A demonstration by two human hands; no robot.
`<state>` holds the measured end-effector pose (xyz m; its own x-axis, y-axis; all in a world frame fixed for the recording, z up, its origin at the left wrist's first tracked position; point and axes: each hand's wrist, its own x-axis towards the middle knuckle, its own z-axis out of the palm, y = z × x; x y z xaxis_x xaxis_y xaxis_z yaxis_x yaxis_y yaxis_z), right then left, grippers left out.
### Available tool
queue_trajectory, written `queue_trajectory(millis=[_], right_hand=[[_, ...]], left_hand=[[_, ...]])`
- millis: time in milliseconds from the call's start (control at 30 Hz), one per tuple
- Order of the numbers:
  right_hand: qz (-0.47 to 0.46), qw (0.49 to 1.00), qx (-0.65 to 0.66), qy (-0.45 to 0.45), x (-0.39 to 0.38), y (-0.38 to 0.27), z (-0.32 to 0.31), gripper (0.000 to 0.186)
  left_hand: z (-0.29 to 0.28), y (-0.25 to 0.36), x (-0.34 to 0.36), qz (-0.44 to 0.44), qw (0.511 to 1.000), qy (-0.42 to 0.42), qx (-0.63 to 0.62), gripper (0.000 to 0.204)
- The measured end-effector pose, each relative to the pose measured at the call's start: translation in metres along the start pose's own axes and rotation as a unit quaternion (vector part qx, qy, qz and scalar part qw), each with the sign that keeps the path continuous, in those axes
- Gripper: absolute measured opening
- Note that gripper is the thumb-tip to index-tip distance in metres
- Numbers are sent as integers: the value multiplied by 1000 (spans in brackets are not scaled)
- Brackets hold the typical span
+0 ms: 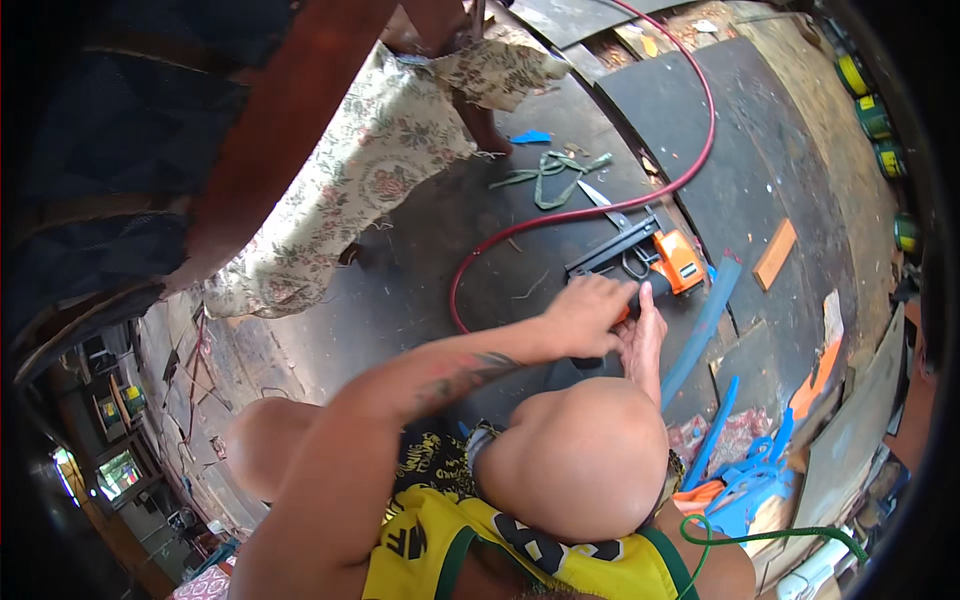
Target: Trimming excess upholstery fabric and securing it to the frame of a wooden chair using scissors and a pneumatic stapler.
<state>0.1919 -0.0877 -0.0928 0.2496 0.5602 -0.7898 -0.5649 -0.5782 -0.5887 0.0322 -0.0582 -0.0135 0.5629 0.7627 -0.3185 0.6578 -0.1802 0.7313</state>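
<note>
An orange and black pneumatic staple gun (681,262) lies on its side on the dark board, right of centre. My left hand (598,310) reaches across to its handle, fingers curled at the handle's lower end, what they grip hidden. Just right of it, my right hand (642,335) holds the lower handle, thumb upright. Scissors (592,196) with silver blades lie beside the gun, their black handles partly under it. A red hose (496,240) snakes over the board and runs out of sight behind my left forearm.
Floral fabric (340,180) hangs on a wooden furniture frame (228,170) at upper left. Green cord (548,180), a blue strip (700,330), a wood offcut (774,252) and tangled blue straps (750,470) lie around. Several spools (870,118) line the right edge. My bare knees flank the lower middle.
</note>
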Motion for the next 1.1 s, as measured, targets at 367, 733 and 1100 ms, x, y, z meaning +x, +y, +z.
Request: queue_trajectory(millis=[367, 733, 1100], right_hand=[[-260, 855, -410, -181, 11, 5, 47, 23], [-595, 502, -623, -74, 37, 9, -32, 33], [-527, 503, -685, -9, 8, -37, -86, 24]], left_hand=[[-49, -38, 34, -96, 970, 81, 209, 53], [-34, -58, 10, -87, 972, 141, 167, 45], [-8, -73, -2, -86, 964, 142, 207, 49]])
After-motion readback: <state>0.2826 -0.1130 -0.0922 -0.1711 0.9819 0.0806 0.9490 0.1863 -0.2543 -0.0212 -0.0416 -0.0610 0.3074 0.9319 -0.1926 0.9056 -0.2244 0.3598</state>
